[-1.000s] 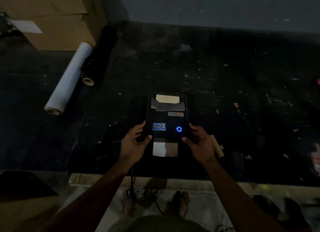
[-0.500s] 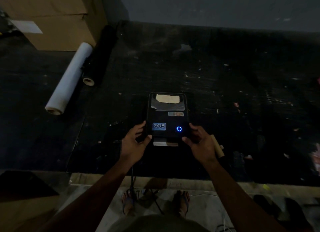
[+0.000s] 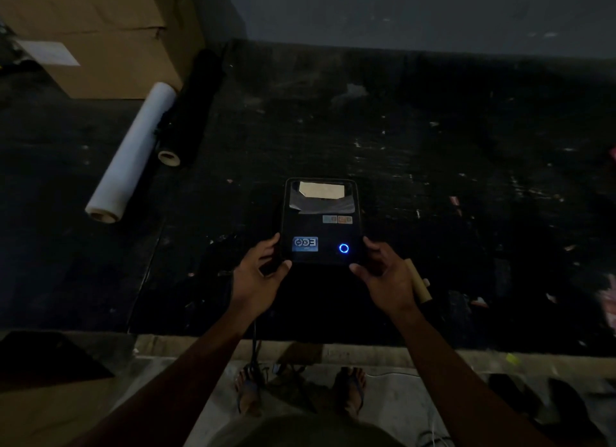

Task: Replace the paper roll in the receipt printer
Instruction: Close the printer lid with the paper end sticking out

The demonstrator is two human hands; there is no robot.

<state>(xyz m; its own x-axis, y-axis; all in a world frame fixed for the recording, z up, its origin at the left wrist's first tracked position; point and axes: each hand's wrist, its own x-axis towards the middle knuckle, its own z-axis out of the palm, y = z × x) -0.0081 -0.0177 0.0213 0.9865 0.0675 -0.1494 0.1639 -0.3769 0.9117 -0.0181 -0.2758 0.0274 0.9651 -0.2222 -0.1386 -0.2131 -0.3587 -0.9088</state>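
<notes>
A black receipt printer (image 3: 320, 226) lies flat on the dark table, its blue ring light (image 3: 343, 248) lit. At its far end a pale piece of paper (image 3: 321, 190) shows in an opening. My left hand (image 3: 256, 280) grips the near left corner, thumb on the front edge. My right hand (image 3: 386, 280) grips the near right corner in the same way. No paper shows at the printer's near edge. A bare cardboard core (image 3: 418, 283) lies on the table just right of my right hand.
A long white roll (image 3: 133, 153) and a black roll (image 3: 190, 113) lie at the far left, beside a cardboard box (image 3: 100, 36). A cable (image 3: 255, 340) drops over the table's front edge (image 3: 333, 350). A wall closes the back.
The paper strip that stuck out of the printer's near edge got shorter and is now out of sight. Both hands have stayed at the printer's near corners.
</notes>
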